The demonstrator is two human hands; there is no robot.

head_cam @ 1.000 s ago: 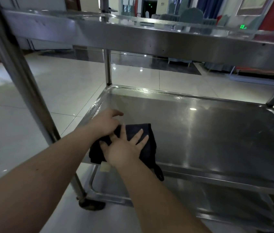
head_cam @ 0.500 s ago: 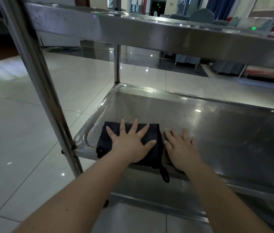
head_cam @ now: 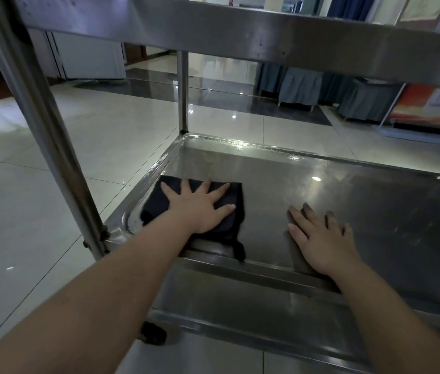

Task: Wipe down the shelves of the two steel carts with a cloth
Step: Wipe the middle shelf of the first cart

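Note:
A folded dark cloth (head_cam: 231, 211) lies at the near left corner of the steel cart's middle shelf (head_cam: 362, 201). My left hand (head_cam: 200, 206) presses flat on the cloth with fingers spread. My right hand (head_cam: 318, 238) rests flat on the bare steel to the right of the cloth, near the shelf's front rim, apart from the cloth. A small loop of the cloth hangs over the front rim. The top shelf (head_cam: 267, 36) crosses overhead and the bottom shelf (head_cam: 240, 306) shows below.
The cart's front left post (head_cam: 51, 136) stands close to my left forearm, and a rear post (head_cam: 183, 90) rises at the shelf's far left corner. A black caster (head_cam: 154, 333) sits on the glossy tiled floor (head_cam: 38, 211). Draped tables (head_cam: 302, 85) stand beyond.
My left hand took over the cloth and pushed it away from me, deeper along the shelf's left side. My right hand came off the cloth and moved right onto bare steel.

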